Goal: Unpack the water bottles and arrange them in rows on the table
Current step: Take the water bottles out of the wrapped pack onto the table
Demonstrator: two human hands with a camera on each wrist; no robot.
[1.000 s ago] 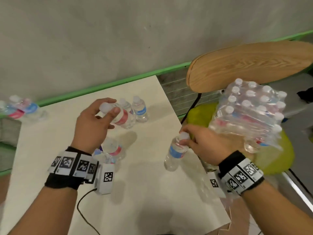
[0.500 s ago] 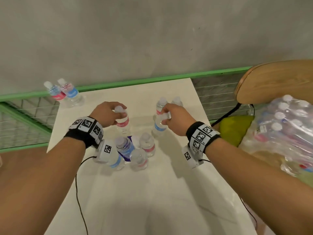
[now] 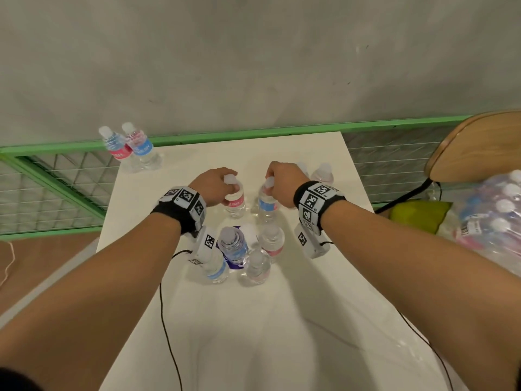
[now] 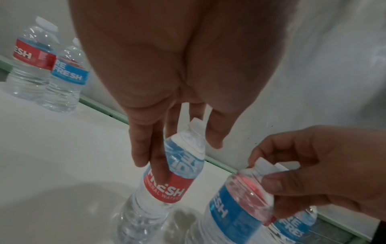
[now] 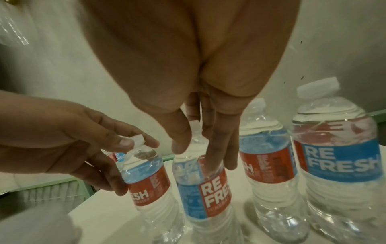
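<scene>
— White table (image 3: 282, 320) against the wall; where are the hands?
— Left hand (image 3: 210, 187) pinches the red-label bottle (image 3: 234, 201) by its cap; right hand (image 3: 283, 183) pinches the blue-label bottle (image 3: 266, 204) likewise, both bottles upright on the table.

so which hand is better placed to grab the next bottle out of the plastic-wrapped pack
Probably the right hand: the shrink-wrapped pack of clear bottles sits off the white table's right edge, on its side. The left hand would have to cross over.
</scene>
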